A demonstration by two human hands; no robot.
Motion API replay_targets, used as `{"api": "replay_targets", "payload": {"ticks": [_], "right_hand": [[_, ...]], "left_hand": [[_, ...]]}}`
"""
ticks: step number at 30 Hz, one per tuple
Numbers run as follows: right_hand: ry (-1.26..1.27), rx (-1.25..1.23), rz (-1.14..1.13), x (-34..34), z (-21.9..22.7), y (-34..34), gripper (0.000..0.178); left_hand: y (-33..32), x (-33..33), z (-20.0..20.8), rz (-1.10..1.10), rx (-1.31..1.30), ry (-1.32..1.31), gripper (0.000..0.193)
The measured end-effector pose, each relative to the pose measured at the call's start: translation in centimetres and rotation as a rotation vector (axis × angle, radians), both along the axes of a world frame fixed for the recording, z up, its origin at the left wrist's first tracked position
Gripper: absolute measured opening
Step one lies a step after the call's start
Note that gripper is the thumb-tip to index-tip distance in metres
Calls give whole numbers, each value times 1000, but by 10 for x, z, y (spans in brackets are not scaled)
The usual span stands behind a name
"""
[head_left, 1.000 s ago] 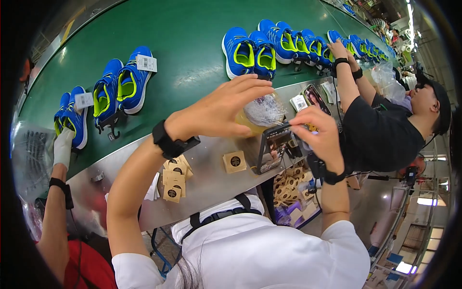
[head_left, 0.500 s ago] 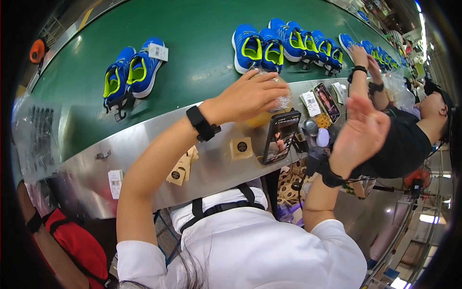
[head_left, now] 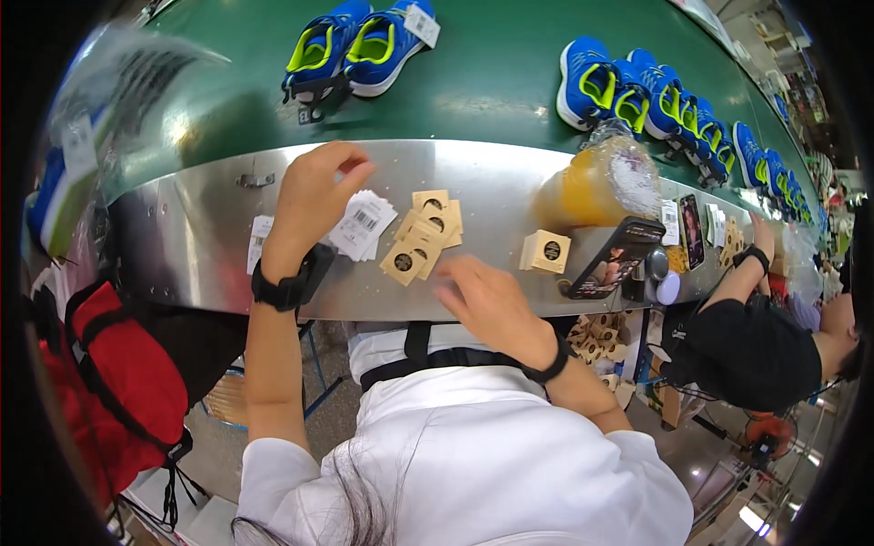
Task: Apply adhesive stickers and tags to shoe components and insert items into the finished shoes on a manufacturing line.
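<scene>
My left hand (head_left: 320, 193) hovers over the steel ledge, loosely curled, with a gap between thumb and forefinger and nothing visible in it. Just right of it lies a fanned stack of white barcode labels (head_left: 363, 225). Beige square cards with a dark round print (head_left: 423, 238) overlap one another in the middle of the ledge. Beside these cards is my right hand (head_left: 492, 305), slightly blurred, its thumb and fingers apart and nothing visible between them. A plastic cup of orange drink (head_left: 594, 187) stands farther right, covered by a clear film top.
A pair of blue shoes (head_left: 350, 50) sits on the green belt (head_left: 492, 82); more shoes (head_left: 669, 96) line the right. A phone (head_left: 619, 259) leans beside a beige card stack (head_left: 546, 251). A co-worker in black (head_left: 756, 341) works at right; a red garment (head_left: 127, 355) is at left.
My left hand has left the drink cup and moved left to the white labels. My right hand has come down from its raised position to the beige cards. The view has shifted left.
</scene>
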State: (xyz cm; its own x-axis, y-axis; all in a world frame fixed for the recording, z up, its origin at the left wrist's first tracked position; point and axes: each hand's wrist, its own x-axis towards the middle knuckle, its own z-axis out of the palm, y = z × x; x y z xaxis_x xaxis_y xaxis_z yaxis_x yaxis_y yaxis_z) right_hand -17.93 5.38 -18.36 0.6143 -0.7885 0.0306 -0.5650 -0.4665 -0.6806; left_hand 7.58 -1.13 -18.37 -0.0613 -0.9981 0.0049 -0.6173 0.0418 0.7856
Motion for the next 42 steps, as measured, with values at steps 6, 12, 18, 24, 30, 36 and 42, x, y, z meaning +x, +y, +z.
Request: {"api": "replay_targets", "payload": {"ticks": [6,12,18,24,30,36,42], "right_hand": [[256,-134,-31,38,-13,-12,36],[313,-152,-32,39,-19,-16,35],[300,-120,-132,45,-20,-15,35],[234,-61,-174,37,-22,-24,32],[56,146,-207,31,-12,-26,16],[-123,186,-234,25,0,-31,15],[-180,603,-318,23,18,-34,16]], "left_hand": [[48,-3,-31,163,-57,-322,30],[38,-9,-38,174,-80,-243,32],[38,6,-42,82,136,198,22],[48,15,-43,145,214,410,17],[57,10,-29,295,199,682,7],[57,-2,-5,22,226,873,9],[47,-18,1,-136,316,811,8]]}}
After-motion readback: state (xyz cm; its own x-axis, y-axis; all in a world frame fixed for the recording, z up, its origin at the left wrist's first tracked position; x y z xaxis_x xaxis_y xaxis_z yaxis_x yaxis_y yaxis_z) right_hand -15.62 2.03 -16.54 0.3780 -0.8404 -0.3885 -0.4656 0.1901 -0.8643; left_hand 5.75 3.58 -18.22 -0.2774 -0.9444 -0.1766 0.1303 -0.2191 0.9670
